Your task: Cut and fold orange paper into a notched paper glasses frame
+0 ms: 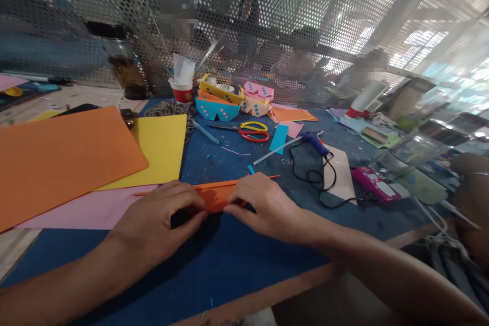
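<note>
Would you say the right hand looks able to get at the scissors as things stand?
Probably yes, once the right hand lets go of the narrow orange paper: the scissors lie beyond it on the blue tabletop, and nothing seems to cover them.

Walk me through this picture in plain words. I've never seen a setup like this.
There is no machine here, just a person's two bare hands. The single picture comes from a camera worn on that person's head, looking forward and down, so the arms enter from below.

The left hand and right hand both pinch a narrow orange piece between them, over a blue surface.

To the left lie a large orange sheet, a yellow sheet and a pink sheet. Beyond the hands are scissors, a pen and paper glasses; to the right, a glue gun with a black cord.
</note>
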Action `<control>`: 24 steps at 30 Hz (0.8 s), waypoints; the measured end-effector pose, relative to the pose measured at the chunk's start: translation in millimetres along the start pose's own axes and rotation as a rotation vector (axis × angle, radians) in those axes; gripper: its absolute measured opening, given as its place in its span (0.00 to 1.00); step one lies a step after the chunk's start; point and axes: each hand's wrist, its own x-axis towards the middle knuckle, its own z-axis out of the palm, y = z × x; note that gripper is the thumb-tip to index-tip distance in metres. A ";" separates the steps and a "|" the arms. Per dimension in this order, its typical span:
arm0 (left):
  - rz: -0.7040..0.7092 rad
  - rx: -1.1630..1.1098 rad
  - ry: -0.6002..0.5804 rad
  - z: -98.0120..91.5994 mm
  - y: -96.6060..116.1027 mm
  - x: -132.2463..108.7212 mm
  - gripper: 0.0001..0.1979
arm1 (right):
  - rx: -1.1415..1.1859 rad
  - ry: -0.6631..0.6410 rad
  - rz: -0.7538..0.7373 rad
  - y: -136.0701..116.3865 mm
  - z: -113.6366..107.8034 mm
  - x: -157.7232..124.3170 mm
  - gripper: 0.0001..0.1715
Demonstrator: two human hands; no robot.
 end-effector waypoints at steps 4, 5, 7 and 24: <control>0.003 0.010 -0.023 0.3 -0.3 0.3 0.12 | -0.010 -0.009 0.016 -1.1 1.0 1.1 0.14; 0.004 0.016 -0.025 0.8 -1.5 0.0 0.12 | -0.010 -0.008 0.020 -1.8 0.8 1.3 0.14; 0.011 0.025 -0.027 2.0 -4.6 -0.7 0.14 | -0.011 -0.013 0.033 -3.1 0.0 1.6 0.15; 0.011 0.027 -0.001 2.5 -5.5 1.9 0.15 | -0.030 -0.019 0.166 -5.9 -0.2 1.2 0.13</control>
